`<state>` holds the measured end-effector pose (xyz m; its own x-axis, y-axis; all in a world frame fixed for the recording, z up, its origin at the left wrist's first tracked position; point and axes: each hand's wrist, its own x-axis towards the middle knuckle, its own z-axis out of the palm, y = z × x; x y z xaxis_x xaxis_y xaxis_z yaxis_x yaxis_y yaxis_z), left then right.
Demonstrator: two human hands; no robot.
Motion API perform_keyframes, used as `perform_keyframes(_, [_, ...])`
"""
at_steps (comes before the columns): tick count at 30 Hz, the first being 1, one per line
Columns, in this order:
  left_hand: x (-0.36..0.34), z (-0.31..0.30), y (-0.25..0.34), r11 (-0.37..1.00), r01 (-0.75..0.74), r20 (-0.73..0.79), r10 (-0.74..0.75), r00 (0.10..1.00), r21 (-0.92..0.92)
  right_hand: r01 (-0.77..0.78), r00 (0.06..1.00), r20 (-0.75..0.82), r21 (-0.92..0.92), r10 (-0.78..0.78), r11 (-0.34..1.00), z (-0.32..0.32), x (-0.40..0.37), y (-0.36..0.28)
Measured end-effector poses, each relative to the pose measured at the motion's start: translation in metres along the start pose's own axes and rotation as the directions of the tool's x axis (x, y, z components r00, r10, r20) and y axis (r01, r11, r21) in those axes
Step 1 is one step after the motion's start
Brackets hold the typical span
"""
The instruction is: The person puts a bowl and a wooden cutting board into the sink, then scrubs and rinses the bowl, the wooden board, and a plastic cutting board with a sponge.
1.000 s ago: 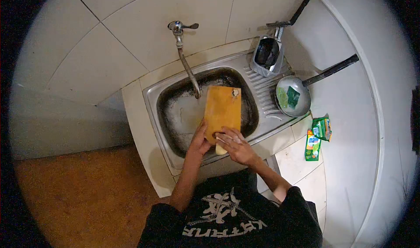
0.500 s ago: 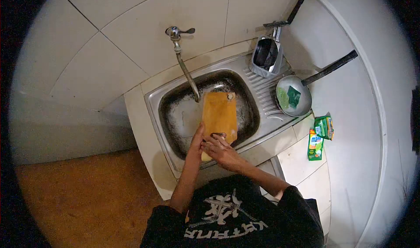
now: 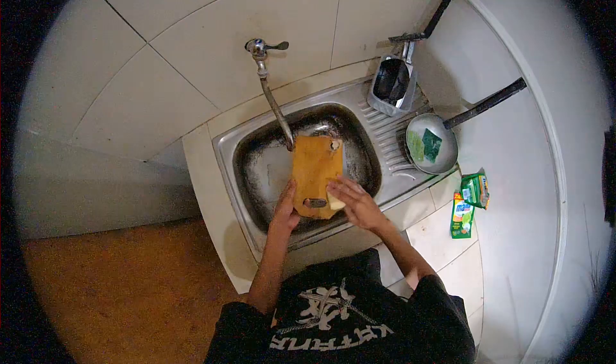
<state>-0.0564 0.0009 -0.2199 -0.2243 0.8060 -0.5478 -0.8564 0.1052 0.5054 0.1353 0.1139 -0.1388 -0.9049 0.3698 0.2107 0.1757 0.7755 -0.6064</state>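
A wooden cutting board (image 3: 316,171) with a slot handle at its near end is held over the sink basin (image 3: 262,178). My left hand (image 3: 285,208) grips the board's lower left edge, thumb along the side. My right hand (image 3: 358,203) is closed round a pale yellow sponge (image 3: 335,201) and presses it against the board's right edge, beside the handle slot. Part of the sponge is hidden under the fingers.
Above the basin hangs a metal faucet (image 3: 276,110). On the drainboard (image 3: 380,133) at right stand a clear plastic container (image 3: 403,103) with dark-bladed utensils and a frying pan (image 3: 443,162) holding green pads. Green detergent packets (image 3: 462,217) lie on the tiled counter.
My right hand has moved right, from across the board's handle end to its right edge, with the sponge. The handle slot is now uncovered. The board has shifted slightly left.
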Motion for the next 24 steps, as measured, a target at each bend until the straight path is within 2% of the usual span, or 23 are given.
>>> perform_keyframes(2, [0.004, -0.007, -0.003, 0.999, 0.012, -0.014, -0.012, 1.0, 0.032, -0.019, 1.0, -0.016, 0.044, 0.02, 0.999, -0.003, 0.006, 0.007])
perform_keyframes(5, [-0.018, 0.032, 0.012, 0.999, 0.053, -0.031, -0.053, 0.998, 0.001, -0.105, 0.994, 0.012, 0.054, 0.104, 0.993, 0.002, 0.016, 0.024])
perform_keyframes(8, [-0.015, 0.019, 0.01, 0.997, 0.072, 0.002, -0.072, 0.997, 0.006, -0.135, 0.987, -0.073, 0.086, 0.141, 0.987, 0.01, 0.026, 0.047])
perform_keyframes(10, [-0.021, 0.019, 0.013, 0.997, 0.069, 0.001, -0.069, 0.998, 0.036, -0.265, 0.956, -0.114, 0.064, 0.271, 0.962, 0.012, 0.037, 0.06])
perform_keyframes(11, [-0.024, 0.019, 0.014, 0.996, 0.066, -0.002, -0.066, 0.998, 0.065, -0.264, 0.956, -0.116, 0.067, 0.27, 0.962, 0.012, 0.041, 0.067])
perform_keyframes(14, [-0.03, 0.023, 0.017, 0.997, 0.05, -0.02, -0.049, 0.999, 0.055, -0.296, 0.911, -0.318, -0.057, 0.263, 0.954, 0.001, 0.049, 0.077])
perform_keyframes(15, [-0.033, 0.023, 0.019, 0.997, 0.047, -0.019, -0.046, 0.999, 0.056, -0.294, 0.911, -0.32, -0.057, 0.262, 0.954, -0.001, 0.048, 0.084])
perform_keyframes(17, [-0.038, 0.019, 0.026, 0.998, 0.049, -0.017, -0.048, 0.999, 0.043, -0.52, 0.754, -0.465, 0.007, 0.463, 0.854, -0.006, 0.045, 0.097])
perform_keyframes(18, [-0.039, 0.016, 0.029, 0.998, 0.048, -0.018, -0.047, 0.999, 0.042, -0.519, 0.756, -0.464, 0.006, 0.462, 0.855, -0.015, 0.043, 0.096])
perform_keyframes(20, [-0.041, 0.01, 0.033, 0.99, 0.038, -0.137, -0.019, 0.99, 0.136, -0.691, 0.587, -0.552, 0.04, 0.593, 0.722, -0.048, 0.038, 0.083])
perform_keyframes(22, [-0.042, 0.018, 0.036, 0.994, 0.021, -0.117, -0.009, 0.993, 0.108, -0.734, 0.522, -0.689, -0.063, 0.503, 0.677, -0.072, 0.024, 0.083])
perform_keyframes(24, [-0.036, 0.011, 0.036, 0.996, 0.007, -0.093, 0.001, 0.996, 0.085, -0.76, 0.51, -0.723, -0.126, 0.466, 0.638, -0.092, 0.004, 0.094])
